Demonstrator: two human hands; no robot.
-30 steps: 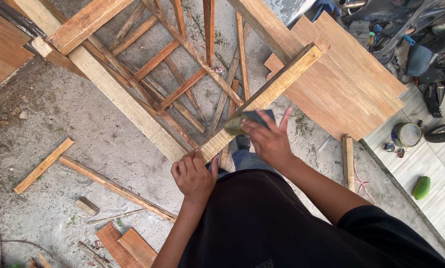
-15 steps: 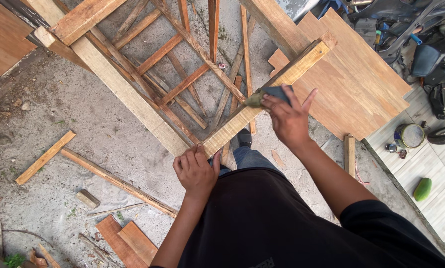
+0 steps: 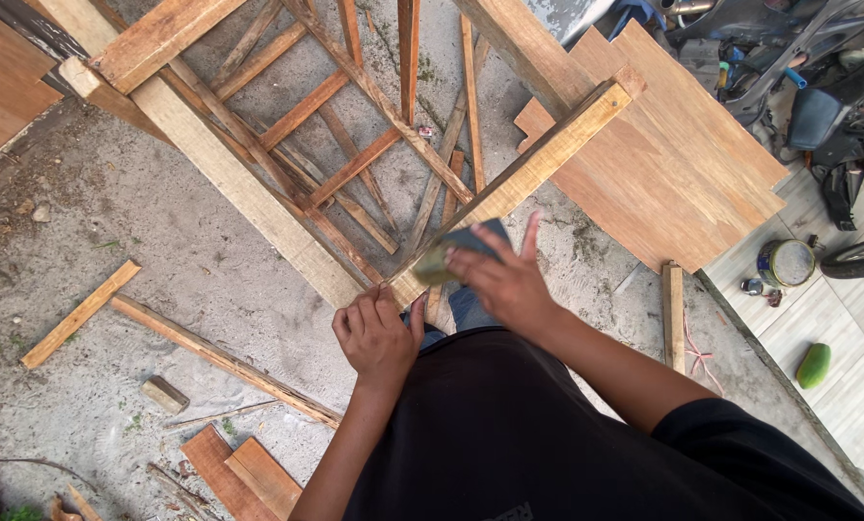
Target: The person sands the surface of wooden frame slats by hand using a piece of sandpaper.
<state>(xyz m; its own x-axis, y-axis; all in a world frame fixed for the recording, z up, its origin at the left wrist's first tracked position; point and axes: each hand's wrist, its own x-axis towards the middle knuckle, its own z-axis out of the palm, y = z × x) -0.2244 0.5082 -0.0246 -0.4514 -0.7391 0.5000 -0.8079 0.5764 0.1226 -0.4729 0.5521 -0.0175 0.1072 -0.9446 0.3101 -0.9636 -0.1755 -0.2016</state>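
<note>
Here we hold a pale wooden beam (image 3: 519, 174) that runs up and to the right from our waist, its near end at our belly and its far end lying over the edge of the plywood sheets (image 3: 663, 183). Our right hand (image 3: 504, 280) presses a dark sanding block (image 3: 456, 253) flat on the beam's top face close to the near end, thumb and fingers closed over the block with the index finger lifted and pointing up along the beam. Our left hand (image 3: 379, 333) is curled shut around the beam's near end, just beside the right one, knuckles toward the camera. Under and to the left of the beam lies a lattice of thin reddish slats (image 3: 355, 154) nailed to a broad pale plank (image 3: 229, 178) that crosses toward the upper left; the beam's left edge passes over these slats. The beam's upper length stands bare ahead of the block. On the sandy ground (image 3: 162, 241) to our left lie a short flat batten (image 3: 80, 314), a long thin stick (image 3: 220, 359), a small wood offcut (image 3: 165, 394) and two reddish boards (image 3: 244, 473), with open ground between them. To the right an upright-lying short board (image 3: 674, 314) rests beside tiled floor (image 3: 837, 318), where a round tin (image 3: 785, 262) and a green fruit (image 3: 813, 365) sit well apart from our hands.
</note>
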